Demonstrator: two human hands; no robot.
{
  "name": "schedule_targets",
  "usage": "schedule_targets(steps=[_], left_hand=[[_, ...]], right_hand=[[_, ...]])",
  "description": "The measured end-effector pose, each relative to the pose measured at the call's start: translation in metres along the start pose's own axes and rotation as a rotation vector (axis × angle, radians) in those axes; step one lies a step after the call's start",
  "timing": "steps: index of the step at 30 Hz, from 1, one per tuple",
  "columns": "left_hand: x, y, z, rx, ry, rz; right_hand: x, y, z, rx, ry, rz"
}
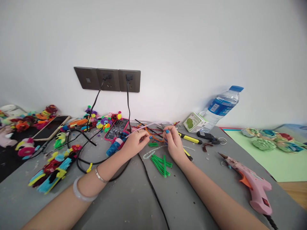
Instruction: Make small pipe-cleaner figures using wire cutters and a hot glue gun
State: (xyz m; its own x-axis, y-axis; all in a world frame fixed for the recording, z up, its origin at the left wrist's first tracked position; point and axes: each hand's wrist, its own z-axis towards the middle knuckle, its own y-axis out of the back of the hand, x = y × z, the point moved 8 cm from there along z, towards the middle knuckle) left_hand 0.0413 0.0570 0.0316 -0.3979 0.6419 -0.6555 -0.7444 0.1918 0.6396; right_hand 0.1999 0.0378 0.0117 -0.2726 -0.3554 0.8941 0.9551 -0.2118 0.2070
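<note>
My left hand (pixel 136 141) hovers over the grey table, thumb and fingertips pinched together; whatever lies between them is too small to make out. Facing it, my right hand (pixel 174 143) is closed too, its fingertips hiding anything it holds. A pale lilac pipe cleaner (pixel 157 123) runs behind both hands, beside an orange pipe cleaner (pixel 157 139). Pliers with yellow-and-black handles (pixel 191 138) lie behind my right hand, partly covered by it. Below the hands rest several short green pipe cleaners (pixel 161 164), a green piece (pixel 153 144) and a glittery pale strand (pixel 150 154).
A pink glue gun (pixel 254 188) lies right. Behind are a tilted water bottle (pixel 222 107), a juice carton (pixel 193 122) and keys (pixel 211 137). Phones (pixel 116 128), black cables (pixel 152 185) and colourful pipe-cleaner figures (pixel 54 171) occupy the left. Sockets (pixel 107 80) are on the wall.
</note>
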Motion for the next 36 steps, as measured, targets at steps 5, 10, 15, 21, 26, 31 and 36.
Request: schedule_targets(steps=[5,10,15,21,26,31,36], left_hand=[[-0.034,-0.011,-0.005,0.153,-0.249,0.023],[-0.062,-0.034,-0.021,0.351,-0.514,0.129],[-0.063,-0.038,-0.024,0.363,-0.548,0.221],[-0.061,-0.035,-0.020,0.329,-0.509,0.177],[-0.031,-0.010,-0.006,0.049,-0.208,0.010],[0.002,0.006,0.000,-0.139,0.029,-0.127],[0.006,0.007,0.001,-0.157,0.071,-0.204]], right_hand=[[0.000,0.002,0.000,-0.016,-0.005,0.030],[0.006,0.001,0.000,-0.006,0.005,0.024],[0.010,-0.001,0.000,0.004,0.004,0.045],[0.010,-0.002,0.001,0.007,0.012,0.088],[0.005,-0.004,0.001,0.056,-0.017,0.172],[0.008,-0.010,0.000,0.131,-0.018,0.113],[0.010,-0.015,0.001,0.167,-0.017,-0.001]])
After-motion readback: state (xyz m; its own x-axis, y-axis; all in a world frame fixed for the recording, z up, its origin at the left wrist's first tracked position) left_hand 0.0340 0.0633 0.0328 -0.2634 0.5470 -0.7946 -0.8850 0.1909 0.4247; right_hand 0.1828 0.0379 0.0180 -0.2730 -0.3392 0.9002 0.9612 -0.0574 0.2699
